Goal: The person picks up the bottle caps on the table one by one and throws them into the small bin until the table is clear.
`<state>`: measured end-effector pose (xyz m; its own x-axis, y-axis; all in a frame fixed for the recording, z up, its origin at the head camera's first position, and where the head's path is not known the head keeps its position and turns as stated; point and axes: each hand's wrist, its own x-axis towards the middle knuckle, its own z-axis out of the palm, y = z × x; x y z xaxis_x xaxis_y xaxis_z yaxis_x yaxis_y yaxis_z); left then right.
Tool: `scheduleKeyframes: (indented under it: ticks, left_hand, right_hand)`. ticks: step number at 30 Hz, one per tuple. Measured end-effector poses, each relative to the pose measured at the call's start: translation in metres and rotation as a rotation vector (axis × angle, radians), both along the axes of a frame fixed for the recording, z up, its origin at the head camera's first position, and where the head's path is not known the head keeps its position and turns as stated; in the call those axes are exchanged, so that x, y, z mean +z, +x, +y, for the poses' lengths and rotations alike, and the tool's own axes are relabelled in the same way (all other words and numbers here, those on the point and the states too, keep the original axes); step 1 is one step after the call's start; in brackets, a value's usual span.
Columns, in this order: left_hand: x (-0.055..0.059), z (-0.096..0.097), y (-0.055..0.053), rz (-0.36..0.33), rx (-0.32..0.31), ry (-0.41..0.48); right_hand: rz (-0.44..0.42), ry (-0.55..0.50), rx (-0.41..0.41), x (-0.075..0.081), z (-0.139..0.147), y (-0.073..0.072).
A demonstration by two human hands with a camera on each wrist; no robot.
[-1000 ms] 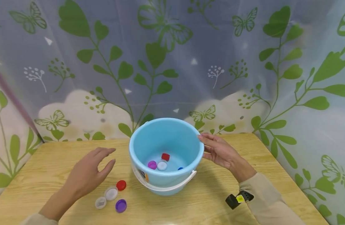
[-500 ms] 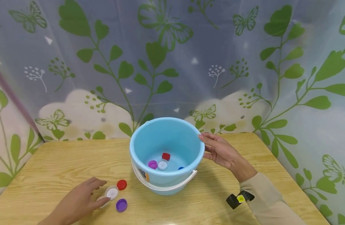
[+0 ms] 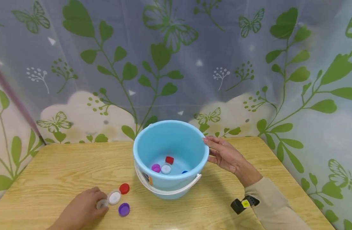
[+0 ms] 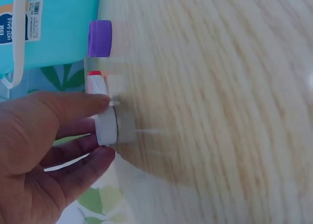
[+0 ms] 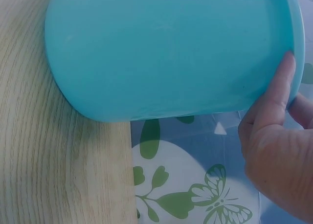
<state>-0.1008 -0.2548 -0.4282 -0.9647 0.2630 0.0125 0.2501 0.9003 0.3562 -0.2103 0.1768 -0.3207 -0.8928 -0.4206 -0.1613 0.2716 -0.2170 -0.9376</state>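
On the table my left hand (image 3: 82, 206) pinches a whitish bottle cap (image 4: 106, 127) between thumb and fingers; in the left wrist view the cap stands at the tabletop. Just right of it lie a white cap (image 3: 114, 197), a red cap (image 3: 124, 188) and a purple cap (image 3: 124, 209). A light blue bucket (image 3: 173, 137) with a white handle (image 3: 170, 192) stands upright in the middle. My right hand (image 3: 226, 156) grips its right rim, fingers against the outer wall. Inside the bucket are a red cap (image 3: 169, 160), a magenta cap (image 3: 156, 168), a white cap (image 3: 166, 169) and a partly hidden blue piece.
The wooden table (image 3: 86, 163) ends at a patterned curtain (image 3: 121, 64) behind and at the sides. A black wrist device (image 3: 239, 205) sits at the right sleeve.
My left hand has come down and toward me from beside the bucket to the leftmost cap and taken hold of it. The right hand stays on the bucket's rim.
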Motion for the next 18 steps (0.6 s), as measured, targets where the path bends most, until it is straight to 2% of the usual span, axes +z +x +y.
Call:
scheduleKeyframes:
  ticks: [12,18]
  left_hand:
    - [0.0029,0.0000,0.0006,-0.118,0.040,0.037]
    - [0.0012,-0.0026,0.0000,-0.108,0.013,0.058]
  right_hand:
    - [0.009,0.006,0.003,-0.0019,0.0000,-0.0002]
    - [0.017,0.000,0.003,-0.0019,0.0007,-0.0007]
